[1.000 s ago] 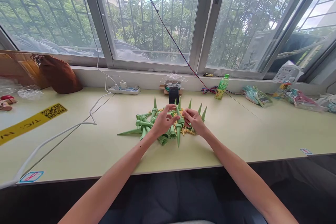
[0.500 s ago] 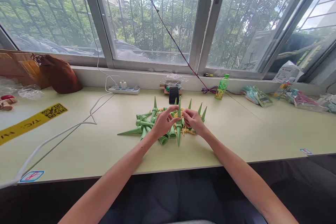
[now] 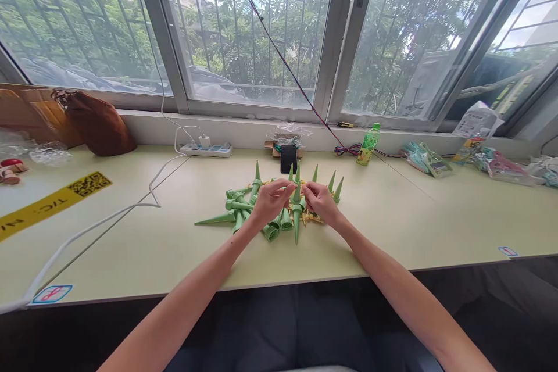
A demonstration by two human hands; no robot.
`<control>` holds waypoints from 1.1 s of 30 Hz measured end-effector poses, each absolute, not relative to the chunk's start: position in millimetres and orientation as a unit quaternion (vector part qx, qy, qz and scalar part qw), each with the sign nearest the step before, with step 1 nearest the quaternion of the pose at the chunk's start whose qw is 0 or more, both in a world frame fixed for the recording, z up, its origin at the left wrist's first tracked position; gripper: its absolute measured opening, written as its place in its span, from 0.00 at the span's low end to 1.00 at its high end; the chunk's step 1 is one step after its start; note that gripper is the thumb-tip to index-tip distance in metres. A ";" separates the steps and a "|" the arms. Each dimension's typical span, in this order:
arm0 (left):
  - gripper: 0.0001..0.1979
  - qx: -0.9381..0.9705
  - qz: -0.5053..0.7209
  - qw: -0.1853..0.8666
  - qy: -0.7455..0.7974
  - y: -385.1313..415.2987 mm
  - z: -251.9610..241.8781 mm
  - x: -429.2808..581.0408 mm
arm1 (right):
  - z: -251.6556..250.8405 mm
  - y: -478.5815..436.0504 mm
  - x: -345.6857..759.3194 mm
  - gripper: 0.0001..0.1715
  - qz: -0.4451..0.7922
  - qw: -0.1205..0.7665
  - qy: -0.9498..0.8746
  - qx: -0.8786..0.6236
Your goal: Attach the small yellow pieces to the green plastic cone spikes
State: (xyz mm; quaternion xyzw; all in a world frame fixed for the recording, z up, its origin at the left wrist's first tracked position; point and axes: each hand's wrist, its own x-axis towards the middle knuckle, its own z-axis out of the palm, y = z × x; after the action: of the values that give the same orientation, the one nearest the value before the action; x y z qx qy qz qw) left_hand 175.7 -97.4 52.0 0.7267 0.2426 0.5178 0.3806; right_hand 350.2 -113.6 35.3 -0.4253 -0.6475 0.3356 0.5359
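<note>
Green hollow plastic spikes [image 3: 239, 205] with flared, capped ends lie in a heap at the middle of the table; several others [image 3: 332, 181] stand point up behind my hands. Small yellow plastic pieces [image 3: 311, 218] are scattered among them. My left hand [image 3: 271, 202] is closed in a pinch above the heap, fingertips close to my right hand. My right hand [image 3: 321, 202] is closed too, thumb and index finger together. Whatever they grip is too small and hidden to name. Just below and between them, one green spike [image 3: 296, 228] points toward me.
Behind the heap, a black phone [image 3: 288, 158] leans on a small box. A green-capped bottle [image 3: 368, 144] and bagged items [image 3: 429, 160] stand right. On the left are a power strip [image 3: 209, 151], a white cable [image 3: 152, 189], yellow tape [image 3: 56, 203] and a brown pouch [image 3: 104, 128].
My left hand's fingers have closed from a spread thumb and index into a pinch, and its fingertips have come nearer my right hand. The right hand has barely moved.
</note>
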 end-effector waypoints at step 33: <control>0.21 0.840 0.387 0.231 0.303 -102.0 47.6 177.1 | 37.3 -113.3 350.1 0.22 0.377 0.600 -0.582 -0.397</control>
State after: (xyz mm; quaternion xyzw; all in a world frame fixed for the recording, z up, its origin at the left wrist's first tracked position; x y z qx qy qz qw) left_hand 177.1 -102.0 47.6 0.8398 0.3033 0.3867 0.2306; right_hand 350.1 -113.3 37.3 -0.3974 -0.5825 0.3775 0.6003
